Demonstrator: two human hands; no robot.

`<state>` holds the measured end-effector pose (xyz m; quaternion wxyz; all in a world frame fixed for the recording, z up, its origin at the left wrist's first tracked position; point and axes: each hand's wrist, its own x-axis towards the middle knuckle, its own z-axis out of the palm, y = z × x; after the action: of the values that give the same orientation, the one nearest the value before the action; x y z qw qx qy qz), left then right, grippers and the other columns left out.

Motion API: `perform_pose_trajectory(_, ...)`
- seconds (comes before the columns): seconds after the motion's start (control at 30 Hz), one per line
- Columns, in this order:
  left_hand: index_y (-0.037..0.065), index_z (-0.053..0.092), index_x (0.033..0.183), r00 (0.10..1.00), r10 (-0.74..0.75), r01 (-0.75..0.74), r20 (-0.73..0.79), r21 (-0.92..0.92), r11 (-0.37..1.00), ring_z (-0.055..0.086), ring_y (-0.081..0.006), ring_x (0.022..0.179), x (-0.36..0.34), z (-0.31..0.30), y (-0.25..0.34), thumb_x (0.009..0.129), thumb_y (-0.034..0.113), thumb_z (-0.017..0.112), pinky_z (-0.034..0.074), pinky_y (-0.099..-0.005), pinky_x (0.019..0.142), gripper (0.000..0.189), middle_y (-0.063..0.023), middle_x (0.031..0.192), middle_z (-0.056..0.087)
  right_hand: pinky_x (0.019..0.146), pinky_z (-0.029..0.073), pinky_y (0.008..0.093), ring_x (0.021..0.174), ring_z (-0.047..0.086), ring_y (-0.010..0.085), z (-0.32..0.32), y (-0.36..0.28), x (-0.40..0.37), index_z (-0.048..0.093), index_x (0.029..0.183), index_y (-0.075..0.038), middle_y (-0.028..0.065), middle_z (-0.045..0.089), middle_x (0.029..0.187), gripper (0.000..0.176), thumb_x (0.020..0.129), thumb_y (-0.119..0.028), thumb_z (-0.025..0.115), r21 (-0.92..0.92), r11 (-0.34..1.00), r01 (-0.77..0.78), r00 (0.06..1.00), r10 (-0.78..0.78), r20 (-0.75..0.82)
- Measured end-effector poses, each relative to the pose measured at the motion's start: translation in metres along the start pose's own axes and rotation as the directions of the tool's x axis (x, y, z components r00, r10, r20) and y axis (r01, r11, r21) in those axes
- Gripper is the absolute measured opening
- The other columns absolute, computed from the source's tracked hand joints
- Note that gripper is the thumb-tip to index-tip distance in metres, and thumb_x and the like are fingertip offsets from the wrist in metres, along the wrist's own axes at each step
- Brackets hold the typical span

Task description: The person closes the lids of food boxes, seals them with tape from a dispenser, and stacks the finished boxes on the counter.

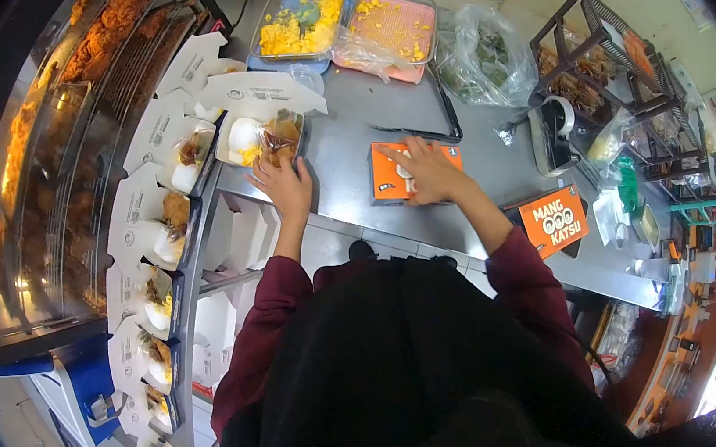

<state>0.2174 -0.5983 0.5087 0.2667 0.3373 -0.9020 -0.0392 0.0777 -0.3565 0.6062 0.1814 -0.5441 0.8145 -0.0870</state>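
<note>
My left hand (285, 188) is at the near edge of an open meal box (302, 133), with its fingers spread and the fingertips over the rim. Inside that box are a white mound of rice (245, 135), yellow bits and a brown saucy portion (281, 135), partly hidden by my fingers. The box's white lid (259, 92) is folded back behind it. My right hand (430, 173) lies open and flat across the top of a closed orange box (389, 186) on the metal counter. My palm and fingers cover part of its print.
More open meal boxes (154, 310) line the left shelf beside a glass cabinet of fried food (60, 169). Behind stand a tray of yellow pieces (300, 29), a pink tray (393, 30), black tongs (449, 112) and a bag of leaves (489, 54). Another orange box (555, 220) sits right.
</note>
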Motion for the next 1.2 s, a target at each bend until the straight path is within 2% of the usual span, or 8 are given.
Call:
perform_pose_trajectory(0.17, 0.003, 0.058, 0.087, 0.981, 0.153, -0.18, -0.123, -0.248, 0.952, 0.035, -0.0364, 0.122, -0.002, 0.006, 0.003, 0.078, 0.015, 0.062, 0.013, -0.0625, 0.106, 0.016, -0.016, 0.122, 0.045, 0.102, 0.028, 0.0509, 0.122, 0.037, 0.0387, -0.101, -0.017, -0.089, 0.032, 0.142, -0.023, 0.0212, 0.036, 0.133, 0.102, 0.053, -0.02, 0.082, 0.054, 0.988, 0.148, 0.963, -0.131, -0.237)
perform_pose_trajectory(0.6, 0.007, 0.056, 0.105, 0.906, 0.421, -0.322, 0.048, -0.569, 0.757, 0.034, -0.0385, 0.124, -0.081, -0.041, 0.123, 0.076, 0.021, 0.065, 0.014, -0.0605, 0.106, 0.033, -0.0166, 0.128, 0.041, 0.109, 0.02, 0.0483, 0.134, 0.027, 0.035, -0.095, 0.056, -0.244, 0.029, 0.143, -0.027, 0.016, 0.028, 0.142, 0.116, 0.042, -0.011, 0.085, -0.173, 0.874, -0.454, 0.882, 0.469, 0.055)
perform_pose_trajectory(0.73, 0.004, 0.039, 0.131, 0.967, 0.247, -0.24, -0.056, -0.508, 0.827, 0.027, -0.0427, 0.127, -0.052, -0.056, 0.115, 0.075, 0.028, 0.07, 0.012, -0.0605, 0.106, 0.068, -0.0244, 0.135, 0.032, 0.108, 0.019, 0.0516, 0.134, 0.03, 0.032, -0.118, 0.011, -0.216, 0.022, 0.146, -0.023, 0.0135, 0.025, 0.148, 0.116, 0.049, -0.011, 0.085, 0.046, 0.899, -0.436, 0.84, 0.425, -0.337)
perform_pose_trajectory(0.8, 0.003, 0.04, 0.129, 0.978, 0.166, -0.207, -0.128, -0.474, 0.856, 0.024, -0.0434, 0.127, -0.011, -0.064, 0.106, 0.074, 0.028, 0.073, 0.015, -0.058, 0.106, 0.069, -0.0241, 0.136, 0.031, 0.106, 0.026, 0.0443, 0.129, 0.037, 0.033, -0.098, -0.004, -0.171, 0.024, 0.144, -0.01, 0.0164, 0.033, 0.143, 0.098, 0.063, -0.018, 0.079, 0.53, 0.844, -0.075, 0.759, 0.393, -0.519)
perform_pose_trajectory(0.93, 0.005, 0.048, 0.116, 0.901, 0.41, -0.432, -0.139, -0.363, 0.826, 0.031, -0.0378, 0.126, 0.059, -0.045, 0.093, 0.071, 0.024, 0.076, 0.024, -0.0473, 0.105, 0.056, -0.0215, 0.137, 0.034, 0.096, 0.038, 0.0397, 0.114, 0.05, 0.0294, -0.003, 0.005, -0.07, 0.041, 0.129, 0.0, 0.0163, 0.054, 0.121, 0.057, 0.08, -0.014, 0.065, 0.205, 0.891, -0.406, 0.497, 0.403, -0.768)
perform_pose_trajectory(1.0, 0.006, 0.05, 0.112, 0.824, 0.56, -0.304, 0.084, -0.769, 0.562, 0.038, -0.0313, 0.121, 0.081, -0.007, 0.072, 0.076, 0.022, 0.072, 0.029, -0.0417, 0.103, 0.045, -0.0174, 0.133, 0.04, 0.089, 0.042, 0.0372, 0.104, 0.055, 0.0266, 0.024, 0.026, -0.047, 0.052, 0.111, 0.0, 0.0162, 0.059, 0.111, 0.033, 0.081, -0.01, 0.064, 0.391, 0.759, -0.521, 0.494, 0.642, -0.586)
perform_pose_trajectory(1.13, 0.011, 0.049, 0.117, 0.635, 0.555, 0.572, 0.537, -0.81, 0.129, 0.042, -0.017, 0.115, 0.07, 0.01, 0.073, 0.091, 0.027, 0.057, 0.033, -0.0288, 0.097, 0.032, -0.0091, 0.127, 0.045, 0.082, 0.043, 0.0349, 0.091, 0.057, 0.0226, 0.055, 0.047, -0.021, 0.051, 0.092, -0.002, 0.0115, 0.06, 0.097, 0.018, 0.085, -0.014, 0.062, 0.716, 0.683, 0.143, 0.384, 0.628, -0.676)
perform_pose_trajectory(1.2, 0.012, 0.046, 0.121, 0.796, 0.354, 0.514, 0.491, -0.857, 0.033, 0.042, -0.0148, 0.114, 0.048, -0.001, 0.098, 0.096, 0.03, 0.047, 0.033, -0.0288, 0.096, 0.031, -0.0064, 0.122, 0.045, 0.085, 0.041, 0.031, 0.092, 0.055, 0.0194, 0.064, 0.027, -0.002, 0.049, 0.092, -0.004, 0.0095, 0.059, 0.096, 0.019, 0.087, -0.017, 0.063, 0.911, 0.309, 0.275, 0.42, 0.813, -0.403)
